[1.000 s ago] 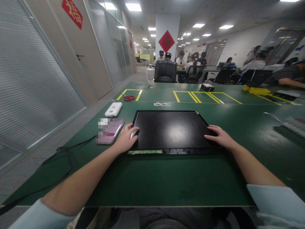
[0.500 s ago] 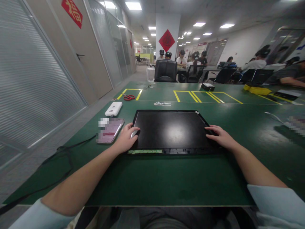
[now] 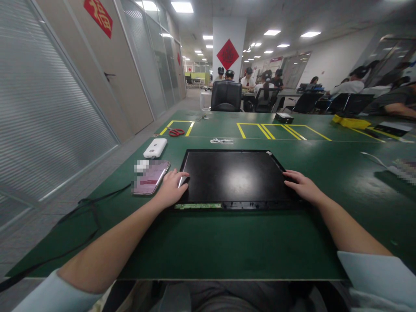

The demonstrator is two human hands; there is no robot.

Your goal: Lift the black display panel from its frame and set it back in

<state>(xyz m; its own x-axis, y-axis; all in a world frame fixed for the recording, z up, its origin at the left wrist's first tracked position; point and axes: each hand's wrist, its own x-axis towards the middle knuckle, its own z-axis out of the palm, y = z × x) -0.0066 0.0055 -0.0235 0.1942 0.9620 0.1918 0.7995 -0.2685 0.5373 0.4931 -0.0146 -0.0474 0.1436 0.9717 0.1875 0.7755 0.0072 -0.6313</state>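
Note:
A black display panel [image 3: 227, 175] with a thin dark frame lies flat on the green table. Along its near edge runs a strip of green circuit board [image 3: 198, 206]. My left hand [image 3: 170, 188] grips the panel's left edge, thumb and forefinger apart on the frame and the other fingers partly hidden. At the opposite side, my right hand [image 3: 302, 185] holds the right edge, its thumb and forefinger tips on the frame and its lower fingers out of sight. Just left of my left hand lies a phone [image 3: 151, 178], partly blurred out.
A white power bank [image 3: 155, 148] sits behind the phone, with red scissors [image 3: 176, 132] farther back. Small pale pieces [image 3: 221, 141] lie beyond the panel. A black cord [image 3: 104, 197] crosses the left table edge. Yellow tape, a black box [image 3: 284, 118] and a yellow item [image 3: 351, 122] are farther off.
My right hand has slid slightly outward, so its fingertips overlap the panel less. The left fingers have drawn back a little to the left. The panel stays in place.

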